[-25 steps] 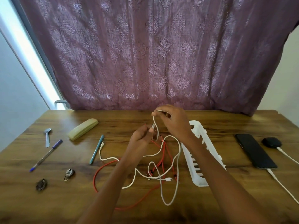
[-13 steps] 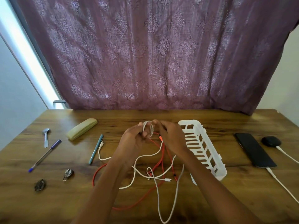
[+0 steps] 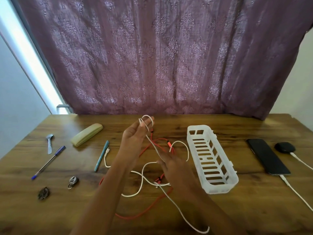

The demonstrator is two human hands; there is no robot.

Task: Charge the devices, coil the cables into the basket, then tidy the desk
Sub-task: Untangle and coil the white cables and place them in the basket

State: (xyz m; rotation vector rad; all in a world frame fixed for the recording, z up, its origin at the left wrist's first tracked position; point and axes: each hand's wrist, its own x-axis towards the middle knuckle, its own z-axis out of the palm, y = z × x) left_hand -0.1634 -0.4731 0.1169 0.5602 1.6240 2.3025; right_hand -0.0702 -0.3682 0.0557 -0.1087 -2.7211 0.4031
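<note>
While the left hand (image 3: pixel 135 138) is holding itself up above a wooden desk (image 3: pixel 254 209), its fingers are curling around a small loop of white cable (image 3: pixel 153 145) and pinching it near the fingertips. From that loop the cable is running down to the right hand (image 3: pixel 172 167). This hand is hovering lower, seen from the back, with its fingers reaching out nearly straight. Whether it is gripping the cable cannot be told.

More white cable is lying in loose loops on the desk beneath both hands, tangling with a red cable (image 3: pixel 147 212). Just to the right, a white slotted basket (image 3: pixel 220 189) is sitting on the desk. Further right, a black phone (image 3: pixel 267 156) and a black earbud case (image 3: pixel 284 147) are lying side by side, each with a white lead attached.

Toward the left, a teal pen (image 3: pixel 101 156), a blue pen (image 3: pixel 49 162), a spoon (image 3: pixel 50 143), a beige glasses case (image 3: pixel 86 134) and a small padlock (image 3: pixel 73 181) are lying apart. A purple patterned curtain (image 3: pixel 152 56) is hanging behind the desk.
</note>
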